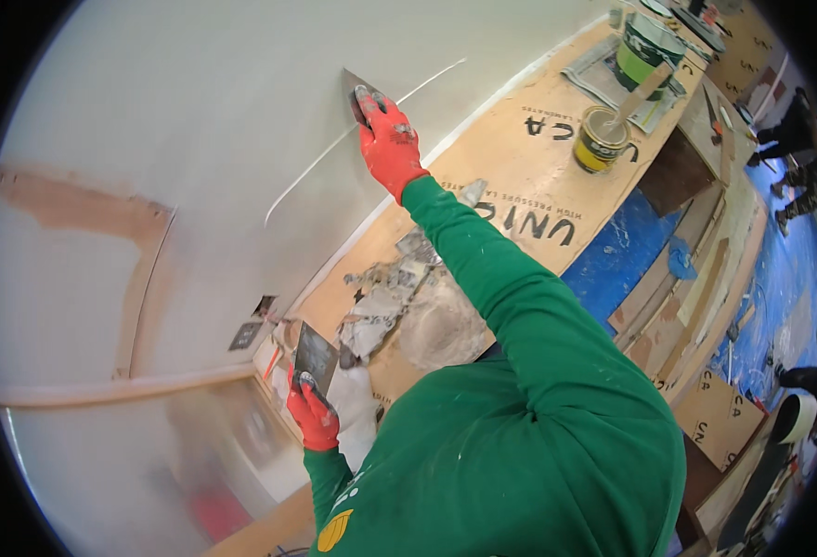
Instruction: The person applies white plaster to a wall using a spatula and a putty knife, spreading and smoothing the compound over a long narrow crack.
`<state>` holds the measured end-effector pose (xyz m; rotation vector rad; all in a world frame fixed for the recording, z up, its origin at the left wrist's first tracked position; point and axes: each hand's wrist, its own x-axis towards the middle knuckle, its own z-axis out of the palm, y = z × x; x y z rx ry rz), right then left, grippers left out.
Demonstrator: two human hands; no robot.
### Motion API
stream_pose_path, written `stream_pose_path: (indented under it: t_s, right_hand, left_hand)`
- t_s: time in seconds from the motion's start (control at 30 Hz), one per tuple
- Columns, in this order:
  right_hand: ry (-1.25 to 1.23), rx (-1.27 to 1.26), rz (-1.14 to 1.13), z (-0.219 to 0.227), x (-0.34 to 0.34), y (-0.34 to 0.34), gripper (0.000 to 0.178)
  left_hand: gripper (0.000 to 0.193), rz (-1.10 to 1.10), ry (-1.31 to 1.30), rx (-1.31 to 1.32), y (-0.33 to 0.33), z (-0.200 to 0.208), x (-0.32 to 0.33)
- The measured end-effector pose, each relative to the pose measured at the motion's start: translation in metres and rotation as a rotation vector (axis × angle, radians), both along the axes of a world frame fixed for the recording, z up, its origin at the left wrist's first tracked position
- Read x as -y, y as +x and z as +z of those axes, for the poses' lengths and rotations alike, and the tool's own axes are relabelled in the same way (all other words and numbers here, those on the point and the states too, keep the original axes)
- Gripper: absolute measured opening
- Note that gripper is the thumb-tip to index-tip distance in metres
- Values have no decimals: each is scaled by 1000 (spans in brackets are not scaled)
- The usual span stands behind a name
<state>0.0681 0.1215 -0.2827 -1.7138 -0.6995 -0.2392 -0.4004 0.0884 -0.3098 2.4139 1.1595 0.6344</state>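
My right hand [390, 144], in a red glove, grips a flat metal putty knife [360, 91] whose blade presses against the pale grey wall [195, 121]. A thin ridge line of filler [334, 153] runs across the wall by the blade. My left hand [314, 416], also red-gloved, holds a second, wider metal knife [316, 355] low near the wall's base. Green sleeves cover both my arms.
Cardboard sheets [520, 176] and blue covering [617, 255] lie on the floor. A lumpy grey pile of filler [399, 306] sits on the cardboard. A yellow can with a stick [602, 137] and a green bucket [648, 46] stand at the top right. Another person [794, 139] stands at the far right.
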Motion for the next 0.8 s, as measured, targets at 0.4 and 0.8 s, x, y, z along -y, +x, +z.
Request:
stream_pose_path:
  t_s: [0.4,0.8]
  right_hand:
    - [-92,235,113,-3,-59,-192,72]
    - [-152,270,585,-51,-56,-269,54]
  left_hand:
    - [41,31,301,-54,-97,4,-11]
    - [61,159,614,-94,-96,9,6]
